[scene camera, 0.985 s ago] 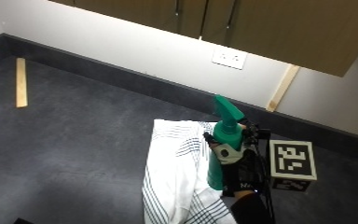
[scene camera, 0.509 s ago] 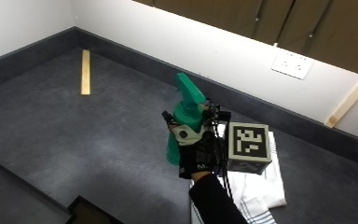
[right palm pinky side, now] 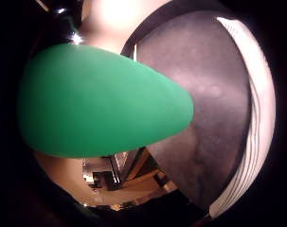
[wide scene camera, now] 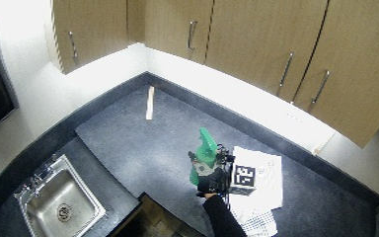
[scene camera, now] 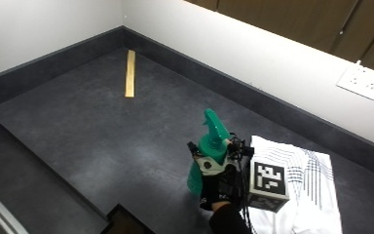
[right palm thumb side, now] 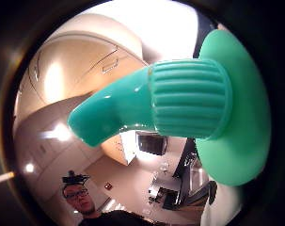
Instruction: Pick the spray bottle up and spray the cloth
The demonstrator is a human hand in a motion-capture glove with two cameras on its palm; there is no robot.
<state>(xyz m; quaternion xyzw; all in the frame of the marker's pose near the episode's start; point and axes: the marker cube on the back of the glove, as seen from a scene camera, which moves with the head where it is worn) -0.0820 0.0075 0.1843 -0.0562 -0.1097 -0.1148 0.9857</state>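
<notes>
the fingers [scene camera: 212, 191] of the gloved right hand [scene camera: 218, 184] are curled round the body of the green spray bottle [scene camera: 208, 149], grasping it upright over the dark surface [scene camera: 89, 126]; whether its base touches the surface cannot be told. above the fingers the bottle's ribbed collar and nozzle [right palm thumb side: 132, 110] rise clear of the hand, the nozzle pointing away from the person's sleeve [scene camera: 229, 223]. just beside the fingers, on the side away from the bottle, lies the white striped cloth [scene camera: 313, 183], spread flat on the surface and reaching toward the wall. well beyond the fingers, past the bottle, a pale wooden strip [scene camera: 130, 73] lies near the surface's far corner. in the wide outside view a sink [wide scene camera: 61, 200] sits well apart from the fingers, set in the lower counter.
</notes>
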